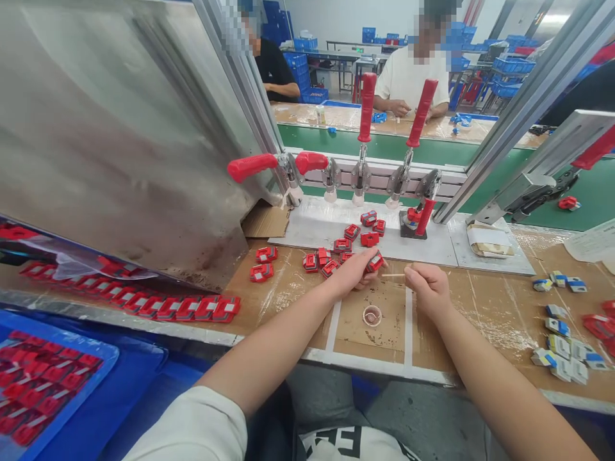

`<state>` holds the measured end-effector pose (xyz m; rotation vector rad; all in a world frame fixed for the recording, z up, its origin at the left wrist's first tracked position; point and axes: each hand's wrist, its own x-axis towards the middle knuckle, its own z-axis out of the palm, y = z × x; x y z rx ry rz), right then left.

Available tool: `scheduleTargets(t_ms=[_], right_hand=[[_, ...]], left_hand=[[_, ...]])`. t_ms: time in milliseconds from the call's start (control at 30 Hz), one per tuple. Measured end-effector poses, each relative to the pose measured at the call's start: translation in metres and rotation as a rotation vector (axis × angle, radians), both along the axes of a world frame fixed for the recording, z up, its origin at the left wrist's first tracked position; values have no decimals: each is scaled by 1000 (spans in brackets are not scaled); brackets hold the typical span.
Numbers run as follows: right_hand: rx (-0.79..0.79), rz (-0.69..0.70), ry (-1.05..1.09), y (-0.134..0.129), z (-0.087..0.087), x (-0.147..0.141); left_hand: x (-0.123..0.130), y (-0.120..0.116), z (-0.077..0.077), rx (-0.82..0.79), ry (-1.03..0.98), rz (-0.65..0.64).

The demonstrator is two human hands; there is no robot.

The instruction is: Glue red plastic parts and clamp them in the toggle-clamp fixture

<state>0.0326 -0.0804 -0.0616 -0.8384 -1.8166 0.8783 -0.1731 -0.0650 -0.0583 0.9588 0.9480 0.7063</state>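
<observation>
My left hand [359, 272] is closed around a small red plastic part [375, 261] with a grey inset. In my right hand [426, 285], fingers curled, is a thin pale wooden stick [394, 275] whose tip points left toward that part. Below the hands a small round cup [371, 315] with brownish residue sits on a taped-down cardboard sheet [348, 333]. Just beyond my left hand lie several similar red parts [343, 244] in a loose group. Another red part sits under a red-handled toggle clamp [425, 216] in a black block.
Several upright toggle clamps [361, 173] line a metal rail ahead. A metal panel [120, 128] rises at left, with a row of red parts [177, 308] along the edge. Grey-blue-yellow parts [560, 346] lie right. Two people work across the bench. A blue crate [108, 365] stands lower left.
</observation>
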Motion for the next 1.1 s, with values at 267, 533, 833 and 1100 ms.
scheduleTargets(t_ms=[267, 533, 833, 1100], right_hand=[[45, -48, -86, 3, 3, -8], [54, -14, -111, 4, 2, -8], [51, -19, -136, 5, 2, -9], [76, 2, -163, 3, 4, -8]], left_hand=[[-4, -1, 7, -79, -37, -81], [0, -3, 17, -81, 54, -90], [-1, -2, 12, -83, 54, -85], [0, -2, 11, -112, 58, -65]])
